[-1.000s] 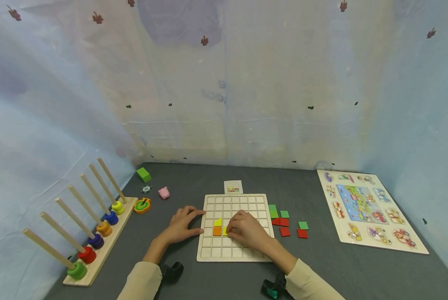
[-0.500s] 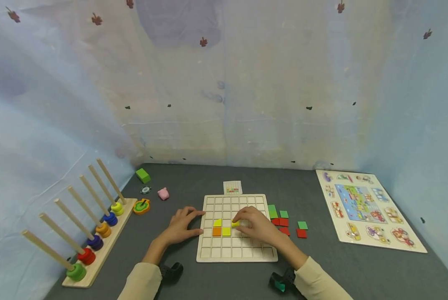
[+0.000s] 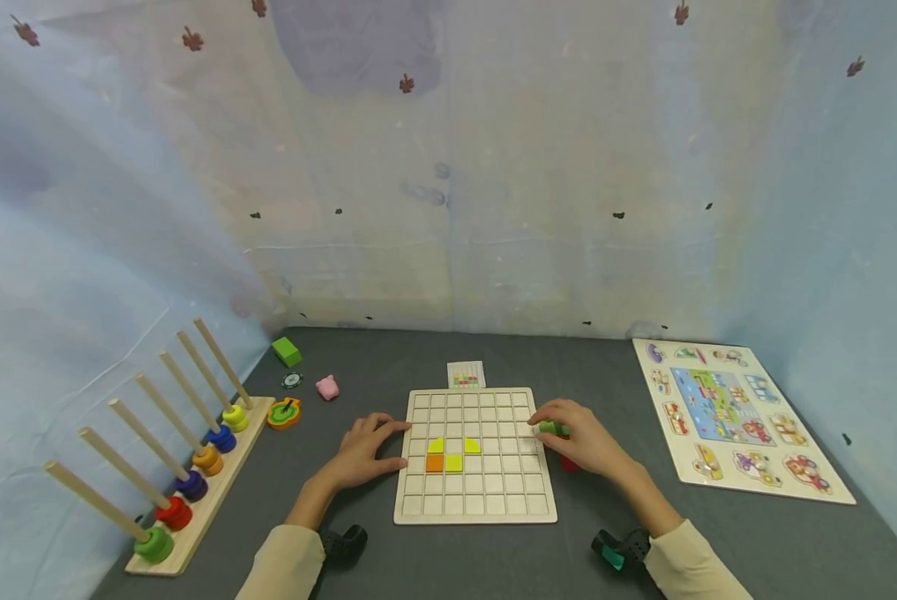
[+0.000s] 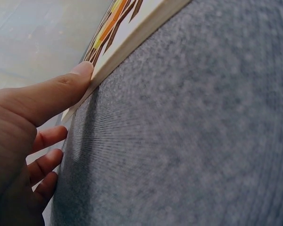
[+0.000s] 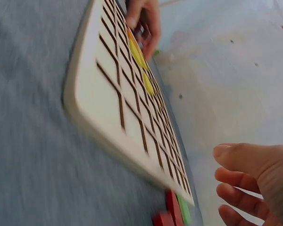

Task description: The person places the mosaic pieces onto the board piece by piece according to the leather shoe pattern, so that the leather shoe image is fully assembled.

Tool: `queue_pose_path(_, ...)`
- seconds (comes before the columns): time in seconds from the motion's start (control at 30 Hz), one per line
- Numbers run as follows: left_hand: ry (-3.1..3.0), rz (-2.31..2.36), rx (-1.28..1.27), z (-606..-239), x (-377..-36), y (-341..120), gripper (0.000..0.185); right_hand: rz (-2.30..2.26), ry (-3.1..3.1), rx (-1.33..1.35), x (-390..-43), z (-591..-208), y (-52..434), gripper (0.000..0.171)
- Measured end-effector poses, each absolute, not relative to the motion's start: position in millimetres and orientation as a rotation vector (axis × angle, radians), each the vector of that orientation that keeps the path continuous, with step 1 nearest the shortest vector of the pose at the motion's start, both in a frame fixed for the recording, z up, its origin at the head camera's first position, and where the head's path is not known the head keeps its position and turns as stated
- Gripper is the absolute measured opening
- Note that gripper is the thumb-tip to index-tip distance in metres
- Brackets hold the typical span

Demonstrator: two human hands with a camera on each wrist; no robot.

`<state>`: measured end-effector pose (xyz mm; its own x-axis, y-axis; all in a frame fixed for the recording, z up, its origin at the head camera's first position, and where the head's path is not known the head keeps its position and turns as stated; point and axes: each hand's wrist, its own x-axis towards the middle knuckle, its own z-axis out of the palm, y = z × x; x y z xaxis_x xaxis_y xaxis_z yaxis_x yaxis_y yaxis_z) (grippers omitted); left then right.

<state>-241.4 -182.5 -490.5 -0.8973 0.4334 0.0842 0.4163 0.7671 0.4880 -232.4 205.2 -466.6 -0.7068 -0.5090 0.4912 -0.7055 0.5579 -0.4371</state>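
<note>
A wooden grid board (image 3: 513, 504) lies flat in the middle. Set in its cells are an orange tile (image 3: 434, 462), a yellow square tile (image 3: 453, 462) and two yellow tiles with a slanted side, one on the left and another yellow tile (image 3: 472, 446) to the right. My left hand (image 3: 360, 452) touches the board's left edge, its thumb and fingers spread. Over the green tiles (image 3: 552, 428) at the right edge hovers my right hand (image 3: 582, 437), holding nothing, thumb and fingers apart in the right wrist view. Beneath it, red tiles (image 5: 173, 208) are partly hidden.
A small pattern card (image 3: 466, 375) lies behind the board. At left stands a peg stand with coloured rings (image 3: 216, 500); near it are a pink pig (image 3: 328, 387), a chip (image 3: 292, 380), a green block (image 3: 287, 351) and an orange-green toy (image 3: 284, 412). A picture puzzle (image 3: 741, 421) lies at right.
My right hand has let go of a yellow tile, now lying in a cell, and moved right to the loose tiles. My left hand has stayed at the board's edge.
</note>
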Motion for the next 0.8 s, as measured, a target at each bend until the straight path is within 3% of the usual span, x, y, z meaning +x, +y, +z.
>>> queue_pose_path(0.8,2.919,0.785,0.676,-492.4,-243.5,-182.6,0.059,0.885,-2.871,0.883,-213.6,-462.0,289.9,0.037)
